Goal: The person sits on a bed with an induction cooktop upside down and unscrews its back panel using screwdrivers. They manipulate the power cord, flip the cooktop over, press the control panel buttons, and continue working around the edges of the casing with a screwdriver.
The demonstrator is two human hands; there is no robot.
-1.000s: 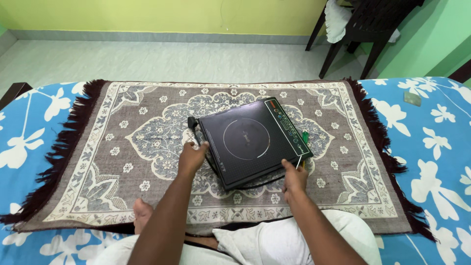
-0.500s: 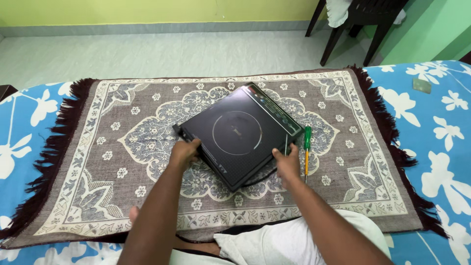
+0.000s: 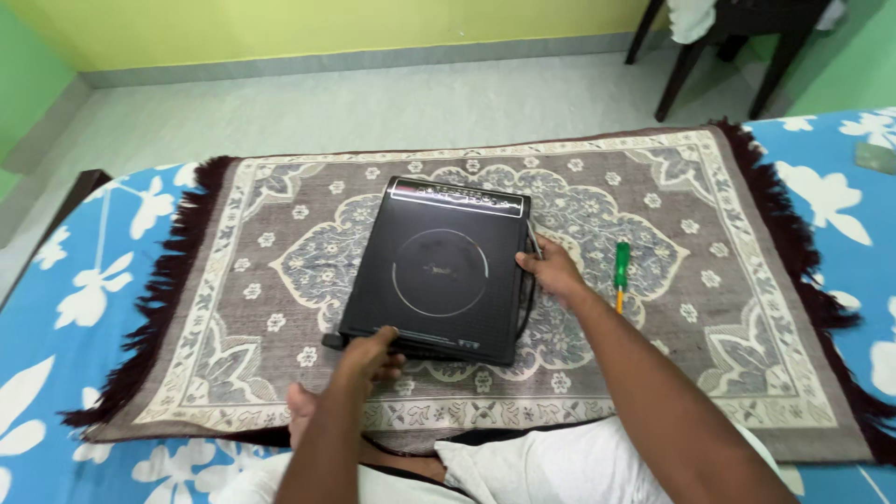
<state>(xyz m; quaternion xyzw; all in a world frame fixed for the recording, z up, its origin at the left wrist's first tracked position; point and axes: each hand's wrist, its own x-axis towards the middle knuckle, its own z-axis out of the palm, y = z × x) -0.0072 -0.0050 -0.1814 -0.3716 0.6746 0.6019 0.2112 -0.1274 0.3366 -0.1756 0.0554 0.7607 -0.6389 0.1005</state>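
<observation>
A black flat induction cooktop [image 3: 439, 266] lies on a grey patterned rug [image 3: 252, 280], its control strip at the far end. My left hand [image 3: 369, 353] grips its near left corner. Along the cooktop's right edge my right hand [image 3: 553, 271] holds on, next to a dark cord [image 3: 529, 308] that runs down that side. A green-handled screwdriver [image 3: 621, 271] lies on the rug just right of my right hand, untouched.
The rug, fringed in dark red, covers a blue bedsheet with white flowers [image 3: 56, 308]. My bare foot [image 3: 301, 411] and white-clothed leg [image 3: 560, 462] are at the near edge. Beyond the bed are a pale floor and a dark wooden chair [image 3: 719, 47].
The cooktop has been turned from a diagonal to nearly straight, control strip now far from me. My left hand shifted to the near corner, my right to the right edge.
</observation>
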